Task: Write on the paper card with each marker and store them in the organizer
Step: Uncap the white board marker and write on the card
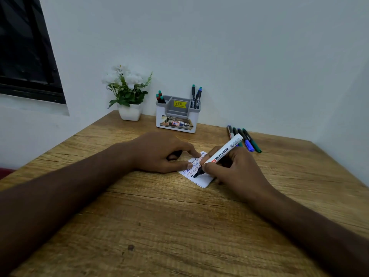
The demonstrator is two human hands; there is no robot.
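Two hands engaged: paper card (199, 176) pressed flat on the table (179, 226) by left hand (159, 152) fingertips; white board marker (223, 150) gripped by right hand (233, 166), tip touching card. Risk: fresh ink smeared if card slips. Four markers (244, 139) left beside organizer (176, 116).

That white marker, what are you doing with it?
The right hand holds the white marker and writes on a small paper card with its tip. The left hand presses the card flat on the wooden table. Some markers already stand in the organizer; four more markers lie waiting nearby.
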